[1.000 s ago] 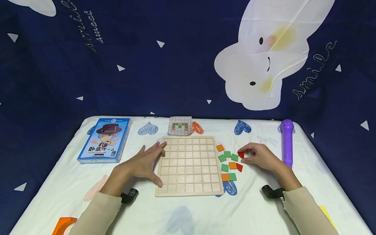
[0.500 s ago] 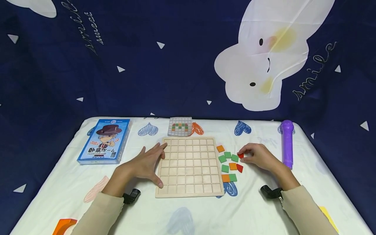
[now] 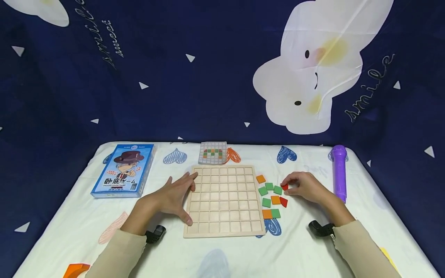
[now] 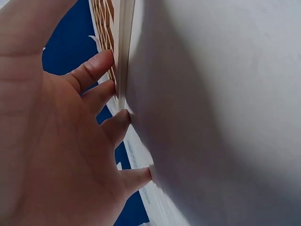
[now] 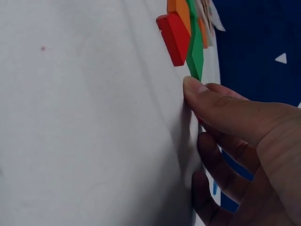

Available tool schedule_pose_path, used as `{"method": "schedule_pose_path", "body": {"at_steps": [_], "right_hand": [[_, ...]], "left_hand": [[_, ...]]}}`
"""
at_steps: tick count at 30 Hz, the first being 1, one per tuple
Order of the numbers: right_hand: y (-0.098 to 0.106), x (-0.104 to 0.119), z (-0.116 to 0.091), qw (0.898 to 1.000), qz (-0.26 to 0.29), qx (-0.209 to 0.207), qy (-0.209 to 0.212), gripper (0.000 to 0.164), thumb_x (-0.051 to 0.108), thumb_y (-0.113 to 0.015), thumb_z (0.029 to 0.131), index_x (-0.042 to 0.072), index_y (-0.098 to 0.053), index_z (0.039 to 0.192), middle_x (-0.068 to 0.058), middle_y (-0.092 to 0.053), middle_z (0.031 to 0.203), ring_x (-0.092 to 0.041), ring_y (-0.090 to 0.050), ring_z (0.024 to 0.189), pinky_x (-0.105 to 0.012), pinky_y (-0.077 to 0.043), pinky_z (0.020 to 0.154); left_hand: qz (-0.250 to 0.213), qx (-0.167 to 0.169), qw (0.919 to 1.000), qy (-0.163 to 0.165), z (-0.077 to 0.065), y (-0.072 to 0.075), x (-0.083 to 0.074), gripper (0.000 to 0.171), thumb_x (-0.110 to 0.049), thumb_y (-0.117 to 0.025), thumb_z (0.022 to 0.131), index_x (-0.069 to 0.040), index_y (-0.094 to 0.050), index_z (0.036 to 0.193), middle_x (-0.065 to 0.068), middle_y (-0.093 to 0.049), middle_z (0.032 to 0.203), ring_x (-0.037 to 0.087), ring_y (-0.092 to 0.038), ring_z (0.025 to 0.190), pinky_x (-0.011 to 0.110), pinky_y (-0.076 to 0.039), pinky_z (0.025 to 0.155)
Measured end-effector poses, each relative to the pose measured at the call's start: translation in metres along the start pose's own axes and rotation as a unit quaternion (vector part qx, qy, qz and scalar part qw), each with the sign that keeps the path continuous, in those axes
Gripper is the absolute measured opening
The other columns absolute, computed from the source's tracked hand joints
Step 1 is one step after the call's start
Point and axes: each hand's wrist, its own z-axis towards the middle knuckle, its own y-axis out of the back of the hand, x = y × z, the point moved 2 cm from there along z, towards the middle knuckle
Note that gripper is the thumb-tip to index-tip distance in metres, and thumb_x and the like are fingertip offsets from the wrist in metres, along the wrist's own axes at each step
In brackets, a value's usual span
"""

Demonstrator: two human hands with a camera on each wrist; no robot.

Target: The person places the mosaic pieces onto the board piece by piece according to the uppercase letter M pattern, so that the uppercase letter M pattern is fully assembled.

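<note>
A pale wooden grid board (image 3: pixel 223 201) lies flat on the cloth, its squares bare. My left hand (image 3: pixel 169 199) rests along its left edge with fingers and thumb spread; the left wrist view has the fingertips (image 4: pixel 104 60) at the board's side. To the right of the board, my right hand (image 3: pixel 307 187) pinches a red tile (image 3: pixel 284 187) between thumb and fingers, which largely hide it in the right wrist view. Close by lie another red tile (image 3: pixel 283 202), several green tiles (image 3: pixel 266 202) and several orange tiles (image 3: pixel 260 178).
A small card with a coloured grid pattern (image 3: pixel 213 153) lies behind the board. A blue game box (image 3: pixel 123 172) stands at the left, a purple microphone-shaped object (image 3: pixel 339 173) at the right. An orange object (image 3: pixel 74 270) shows at the lower left, partly cut off.
The head view has tilted slightly, so everything sits a little lower in it. Both hands keep their places, the right with the red tile between its fingers.
</note>
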Motion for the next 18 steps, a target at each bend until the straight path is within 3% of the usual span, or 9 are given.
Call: {"method": "schedule_pose_path", "body": {"at_steps": [7, 13, 18], "right_hand": [[0.005, 0.004, 0.003, 1.000, -0.005, 0.014, 0.010, 0.024, 0.014, -0.085, 0.081, 0.015, -0.077, 0.104, 0.001, -0.076, 0.100, -0.015, -0.062, 0.092, -0.026, -0.054, 0.084], [0.010, 0.016, 0.011, 0.999, 0.005, -0.012, 0.032, 0.021, 0.005, -0.083, 0.082, 0.011, -0.077, 0.101, -0.005, -0.076, 0.101, -0.012, -0.069, 0.083, -0.017, -0.056, 0.075], [0.010, 0.033, 0.021, 0.998, 0.033, -0.030, 0.052, 0.019, 0.002, -0.079, 0.085, 0.010, -0.079, 0.102, -0.008, -0.076, 0.107, -0.018, -0.071, 0.091, -0.015, -0.057, 0.077]], "left_hand": [[-0.006, 0.002, 1.0000, -0.003, -0.001, -0.001, 0.002, 0.088, -0.056, -0.098, 0.049, -0.017, -0.049, 0.110, 0.015, -0.018, 0.172, 0.044, -0.012, 0.160, 0.085, -0.006, 0.115], [-0.001, 0.002, 1.0000, 0.001, 0.001, -0.003, 0.004, 0.088, -0.058, -0.097, 0.049, -0.018, -0.048, 0.109, 0.014, -0.021, 0.172, 0.043, -0.013, 0.160, 0.085, -0.008, 0.115], [0.006, 0.000, 1.0000, 0.006, 0.001, -0.002, 0.003, 0.089, -0.058, -0.098, 0.048, -0.018, -0.049, 0.110, 0.014, -0.023, 0.171, 0.042, -0.014, 0.160, 0.084, -0.009, 0.116]]}}
